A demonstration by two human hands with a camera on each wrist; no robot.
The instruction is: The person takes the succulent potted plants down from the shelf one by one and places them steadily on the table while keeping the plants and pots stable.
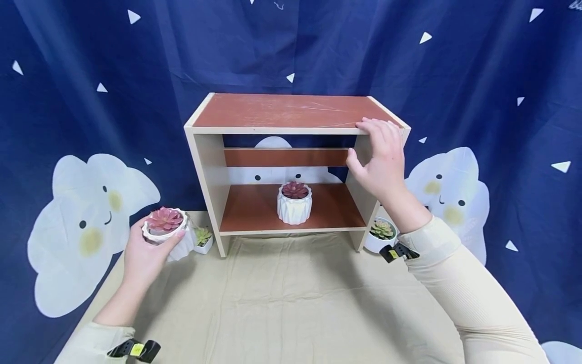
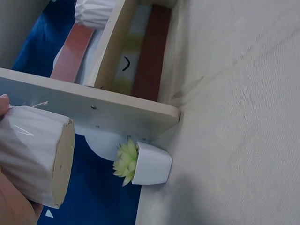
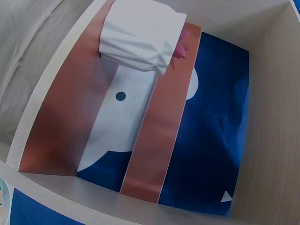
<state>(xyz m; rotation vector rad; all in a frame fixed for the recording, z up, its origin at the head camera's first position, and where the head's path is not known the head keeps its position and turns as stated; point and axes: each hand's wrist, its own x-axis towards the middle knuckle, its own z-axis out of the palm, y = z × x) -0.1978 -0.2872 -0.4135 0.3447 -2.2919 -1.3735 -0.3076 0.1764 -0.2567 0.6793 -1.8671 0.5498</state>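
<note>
My left hand (image 1: 147, 250) grips a white fluted pot (image 1: 183, 246) with a pink succulent (image 1: 164, 220), held left of a small shelf unit (image 1: 291, 130). In the left wrist view, the pot's flat tan base (image 2: 63, 164) faces the shelf's side panel. My right hand (image 1: 383, 162) is at the shelf's top right front corner, fingertips over the top board and thumb spread apart below. On the lower board stands a second white fluted pot (image 1: 294, 210) with a dark pink succulent (image 1: 295, 190); the right wrist view shows this pot (image 3: 140, 35) from close by.
Left of the shelf, a small white square pot (image 1: 203, 246) holds a green succulent. At its right side sits a round white pot (image 1: 376, 244) with another green succulent (image 1: 382, 230). Beige cloth (image 1: 282, 303) covers the table, and a blue curtain (image 1: 327, 45) hangs behind.
</note>
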